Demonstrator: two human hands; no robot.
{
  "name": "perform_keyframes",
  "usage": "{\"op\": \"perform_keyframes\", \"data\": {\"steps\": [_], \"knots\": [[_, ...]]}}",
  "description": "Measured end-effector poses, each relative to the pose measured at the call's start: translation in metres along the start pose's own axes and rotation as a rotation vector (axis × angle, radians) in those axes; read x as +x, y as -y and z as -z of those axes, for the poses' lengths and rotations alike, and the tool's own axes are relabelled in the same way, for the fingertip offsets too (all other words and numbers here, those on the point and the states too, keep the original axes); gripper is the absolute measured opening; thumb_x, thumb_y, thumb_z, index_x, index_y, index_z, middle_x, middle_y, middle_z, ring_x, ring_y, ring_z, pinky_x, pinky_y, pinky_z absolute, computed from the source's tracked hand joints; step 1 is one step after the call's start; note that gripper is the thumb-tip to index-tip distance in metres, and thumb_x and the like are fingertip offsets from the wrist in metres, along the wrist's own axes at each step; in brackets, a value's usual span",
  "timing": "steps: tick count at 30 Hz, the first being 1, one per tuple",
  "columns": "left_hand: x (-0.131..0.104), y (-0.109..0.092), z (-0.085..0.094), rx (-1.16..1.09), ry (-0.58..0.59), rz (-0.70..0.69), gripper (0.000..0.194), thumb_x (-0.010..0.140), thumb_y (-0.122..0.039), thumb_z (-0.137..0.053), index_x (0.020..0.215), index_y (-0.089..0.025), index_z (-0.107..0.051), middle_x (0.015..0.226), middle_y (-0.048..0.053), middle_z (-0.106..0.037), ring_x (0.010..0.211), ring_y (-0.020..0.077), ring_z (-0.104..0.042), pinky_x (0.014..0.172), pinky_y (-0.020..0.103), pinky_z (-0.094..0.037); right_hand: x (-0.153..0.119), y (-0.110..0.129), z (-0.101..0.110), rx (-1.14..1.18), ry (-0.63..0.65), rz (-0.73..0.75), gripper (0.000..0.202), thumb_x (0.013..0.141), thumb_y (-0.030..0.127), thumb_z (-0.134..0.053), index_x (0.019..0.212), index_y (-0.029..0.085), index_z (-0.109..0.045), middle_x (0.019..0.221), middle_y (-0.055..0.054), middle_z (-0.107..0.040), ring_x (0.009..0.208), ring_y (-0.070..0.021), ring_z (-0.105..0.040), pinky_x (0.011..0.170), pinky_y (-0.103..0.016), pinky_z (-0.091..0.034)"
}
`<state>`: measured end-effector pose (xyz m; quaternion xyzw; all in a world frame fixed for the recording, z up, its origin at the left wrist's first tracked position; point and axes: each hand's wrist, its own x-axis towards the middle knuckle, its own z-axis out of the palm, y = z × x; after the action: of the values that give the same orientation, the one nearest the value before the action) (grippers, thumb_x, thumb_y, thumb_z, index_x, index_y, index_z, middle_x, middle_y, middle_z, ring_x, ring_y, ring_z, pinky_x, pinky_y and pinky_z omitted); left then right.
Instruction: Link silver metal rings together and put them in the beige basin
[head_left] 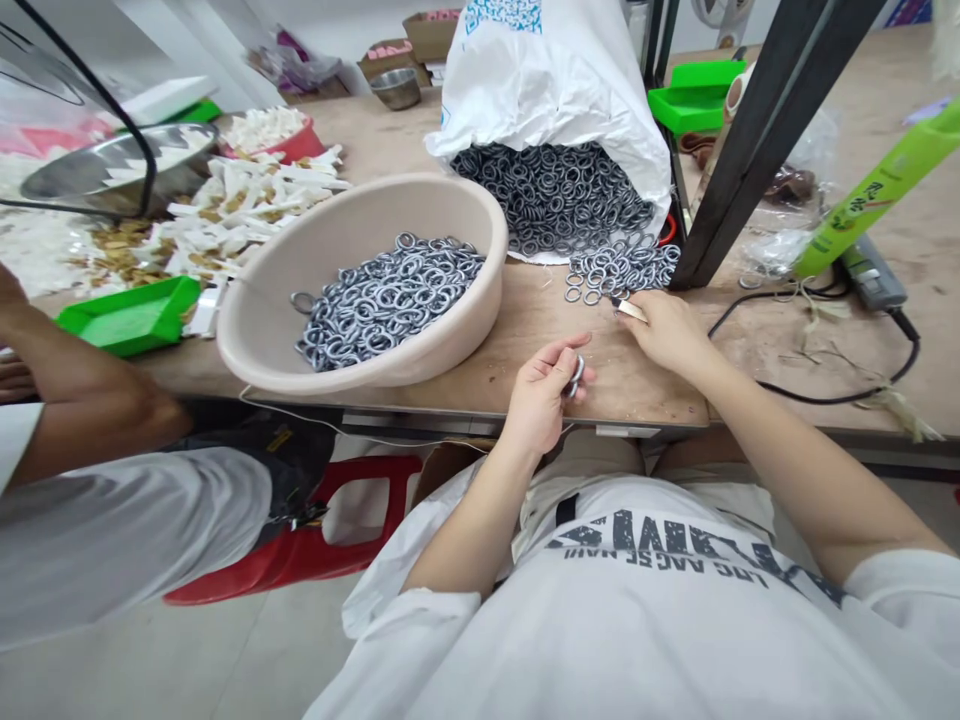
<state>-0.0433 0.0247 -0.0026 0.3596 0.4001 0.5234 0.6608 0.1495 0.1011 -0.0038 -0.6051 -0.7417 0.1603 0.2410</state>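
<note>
Between the thumb and fingers of my left hand (551, 385) are grey metal-coloured rings (576, 376), held over the table's front edge. My right hand (652, 325) is closed around a small pale tool with a dark tip (630, 311), beside the loose pile of rings (611, 270). Behind that pile, a white sack (547, 90) lies with its mouth towards me, full of darker-looking rings (555, 195). To the left, a large beige basin (262, 340) holds a heap of similar rings (394, 295).
A black metal post (750, 150) rises right of the ring pile. Cables and a green-yellow packet (881, 190) lie further right. At left are a green tray (131, 315), white pieces (240, 200), a steel bowl (127, 165) and another person's arm (82, 370).
</note>
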Motion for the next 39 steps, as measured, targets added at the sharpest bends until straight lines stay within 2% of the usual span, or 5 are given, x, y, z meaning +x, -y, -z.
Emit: {"op": "perform_keyframes", "data": {"steps": [6, 14, 27, 33, 39], "knots": [[-0.002, 0.016, -0.018, -0.088, -0.049, -0.01, 0.046, 0.086, -0.061, -0.061, 0.092, -0.016, -0.064, 0.075, -0.001, -0.057, 0.05, 0.0048, -0.043, 0.042, 0.018, -0.027, -0.057, 0.043, -0.005, 1.026, 0.093, -0.097, 0.036, 0.09, 0.056, -0.06, 0.085, 0.021, -0.056, 0.072, 0.002, -0.056, 0.05, -0.0091, -0.042, 0.047, -0.025, -0.032], [-0.014, 0.022, -0.033, -0.077, -0.071, -0.1, 0.047, 0.08, -0.059, -0.07, 0.072, -0.017, -0.05, 0.063, -0.005, -0.042, 0.053, 0.005, -0.034, 0.048, 0.017, -0.029, -0.08, 0.055, -0.014, 1.085, 0.02, -0.035, 0.032, 0.085, 0.051, -0.07, 0.096, 0.024, -0.058, 0.087, 0.0, -0.062, 0.077, -0.0155, -0.058, 0.069, -0.028, -0.049], [-0.02, 0.01, -0.032, -0.179, -0.06, 0.019, 0.05, 0.076, -0.054, -0.076, 0.068, -0.018, -0.043, 0.057, -0.008, -0.03, 0.046, 0.0032, -0.022, 0.043, 0.017, -0.02, -0.091, 0.054, 0.015, 0.237, -0.001, 0.382, 0.039, 0.099, 0.045, -0.049, 0.068, 0.021, -0.045, 0.065, 0.001, -0.049, 0.058, -0.0127, -0.042, 0.059, -0.03, -0.024], [-0.032, 0.008, -0.03, -0.048, 0.189, 0.002, 0.049, 0.085, -0.056, -0.066, 0.064, -0.017, -0.045, 0.054, -0.005, -0.034, 0.047, 0.005, -0.029, 0.046, 0.02, -0.022, -0.051, 0.015, 0.014, 0.142, -0.091, 0.079, 0.049, 0.101, 0.055, -0.038, 0.067, 0.022, -0.051, 0.059, -0.001, -0.051, 0.058, -0.0159, -0.047, 0.057, -0.03, -0.026], [-0.021, 0.003, -0.021, -0.076, 0.144, 0.055, 0.039, 0.082, -0.052, -0.071, 0.075, -0.016, -0.057, 0.06, -0.002, -0.053, 0.044, 0.0046, -0.039, 0.044, 0.019, -0.026, 0.009, -0.025, 0.013, -0.382, -0.054, -0.111, 0.039, 0.09, 0.049, -0.061, 0.112, 0.018, -0.067, 0.111, -0.017, -0.07, 0.09, -0.0311, -0.063, 0.071, -0.035, -0.039]]}}
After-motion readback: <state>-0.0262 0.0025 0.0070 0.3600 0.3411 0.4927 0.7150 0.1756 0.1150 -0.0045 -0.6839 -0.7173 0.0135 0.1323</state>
